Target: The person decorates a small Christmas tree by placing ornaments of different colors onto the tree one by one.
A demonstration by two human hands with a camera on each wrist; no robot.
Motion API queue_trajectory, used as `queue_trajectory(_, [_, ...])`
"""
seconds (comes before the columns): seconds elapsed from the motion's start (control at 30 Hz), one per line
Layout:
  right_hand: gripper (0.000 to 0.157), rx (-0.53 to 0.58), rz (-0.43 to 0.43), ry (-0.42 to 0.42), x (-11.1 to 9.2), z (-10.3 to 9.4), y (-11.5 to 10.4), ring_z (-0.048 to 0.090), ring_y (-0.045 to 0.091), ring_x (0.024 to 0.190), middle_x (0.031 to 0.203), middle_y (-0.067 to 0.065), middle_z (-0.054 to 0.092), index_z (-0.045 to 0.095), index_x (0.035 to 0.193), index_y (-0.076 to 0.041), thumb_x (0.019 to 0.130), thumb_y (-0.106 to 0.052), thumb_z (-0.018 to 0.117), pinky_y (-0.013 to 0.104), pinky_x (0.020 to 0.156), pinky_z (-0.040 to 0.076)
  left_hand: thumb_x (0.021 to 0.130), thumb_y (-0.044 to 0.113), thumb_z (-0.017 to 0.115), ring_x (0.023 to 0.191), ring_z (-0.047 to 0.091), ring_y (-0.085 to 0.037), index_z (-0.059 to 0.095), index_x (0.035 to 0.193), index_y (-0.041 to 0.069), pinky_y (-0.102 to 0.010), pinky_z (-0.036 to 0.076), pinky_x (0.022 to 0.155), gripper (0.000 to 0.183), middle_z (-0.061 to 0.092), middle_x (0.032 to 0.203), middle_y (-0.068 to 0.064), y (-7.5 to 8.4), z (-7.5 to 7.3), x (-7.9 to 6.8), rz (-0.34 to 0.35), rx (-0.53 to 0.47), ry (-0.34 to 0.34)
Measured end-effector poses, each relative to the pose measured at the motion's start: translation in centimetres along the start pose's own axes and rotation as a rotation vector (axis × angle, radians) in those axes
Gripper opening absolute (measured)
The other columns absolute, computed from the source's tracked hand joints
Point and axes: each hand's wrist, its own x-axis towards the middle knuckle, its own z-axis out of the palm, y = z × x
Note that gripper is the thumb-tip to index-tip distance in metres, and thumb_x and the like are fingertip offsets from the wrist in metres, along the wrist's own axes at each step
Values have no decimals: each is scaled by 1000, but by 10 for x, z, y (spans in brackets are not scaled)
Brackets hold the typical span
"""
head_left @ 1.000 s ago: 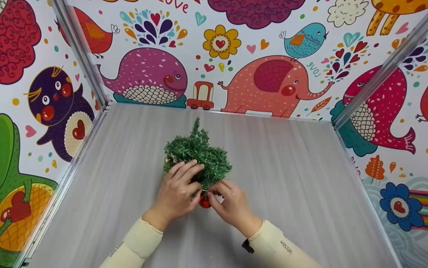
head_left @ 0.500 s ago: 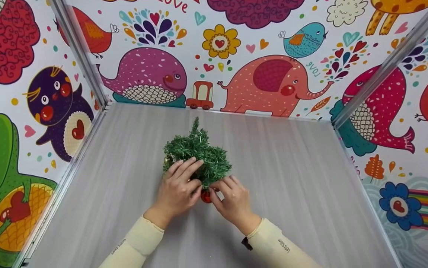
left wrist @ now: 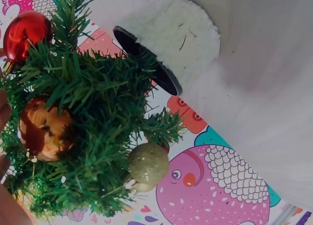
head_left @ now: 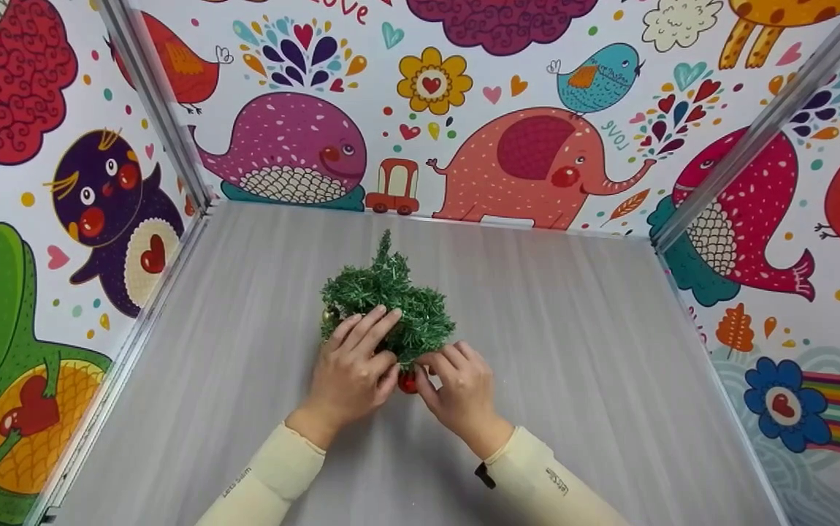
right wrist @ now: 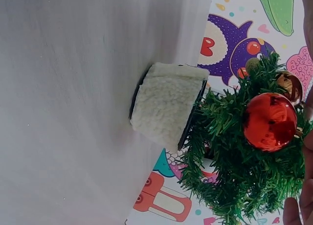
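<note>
A small green tinsel Christmas tree (head_left: 391, 292) stands in front of me in the head view. At its near side hangs a shiny red Christmas ball (head_left: 408, 382), between my two hands. My left hand (head_left: 353, 369) lies against the branches, longer fingers stretched over them; its thumb and forefinger pinch the ball's thin hanging loop. From the other side my right hand (head_left: 462, 383) pinches the loop with thumb and forefinger. The fingertips partly hide the loop. A shiny gold ball (left wrist: 46, 129) and a glittery gold ball (left wrist: 148, 167) hang on the tree in the left wrist view.
The tree's fuzzy white base (right wrist: 168, 102) with dark rims rests on the grey wood-grain table (head_left: 573, 351). Printed cartoon walls (head_left: 405, 95) enclose the table at the back and sides, with metal rails (head_left: 161, 109) along the corners.
The red ball has risen slightly towards the branches and shifted a little right. My right hand has moved slightly up and right; my left hand stays nearly still.
</note>
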Motion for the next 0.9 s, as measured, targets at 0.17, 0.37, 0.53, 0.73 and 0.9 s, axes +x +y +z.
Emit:
queue_trajectory(0.17, [6, -21, 5, 23, 1, 0, 1, 47, 16, 64, 73, -6, 55, 69, 80, -17, 83, -15, 74, 33, 55, 42, 79, 17, 70, 137, 43, -29, 66, 68, 12, -47, 33, 108, 12, 52, 146, -11, 0, 2, 1, -9, -3, -13])
queue_trajectory(0.37, [4, -35, -43, 34, 1, 2, 2, 56, 26, 89, 98, 2, 62, 71, 84, -17, 82, -16, 74, 46, 81, 48, 74, 15, 70, 138, 42, -29, 64, 66, 12, -48, 33, 108, 10, 51, 147, -11, 1, 2, -1, -8, 4, -41])
queue_trajectory(0.53, [4, -5, -79, 34, -1, 4, 3, 55, 37, 117, 130, 12, 60, 70, 83, -15, 82, -15, 74, 52, 97, 43, 72, 16, 69, 139, 41, -29, 63, 65, 12, -48, 33, 108, 10, 49, 148, -11, 1, 0, 0, -12, 13, -61])
queue_trajectory(0.73, [7, 60, -32, -9, -3, 6, 2, 50, 40, 127, 139, 14, 55, 67, 83, -14, 82, -12, 74, 51, 99, 45, 73, 15, 67, 138, 42, -29, 62, 66, 11, -48, 30, 110, 10, 50, 147, -11, 0, 0, 0, -21, 35, -70])
queue_trajectory(0.9, [5, 107, -24, -18, -4, 6, 1, 49, 40, 128, 139, 14, 55, 66, 83, -15, 84, -13, 70, 52, 99, 44, 73, 17, 63, 138, 42, -30, 60, 65, 12, -47, 29, 110, 10, 48, 149, -11, 0, -1, -2, 13, 46, -68])
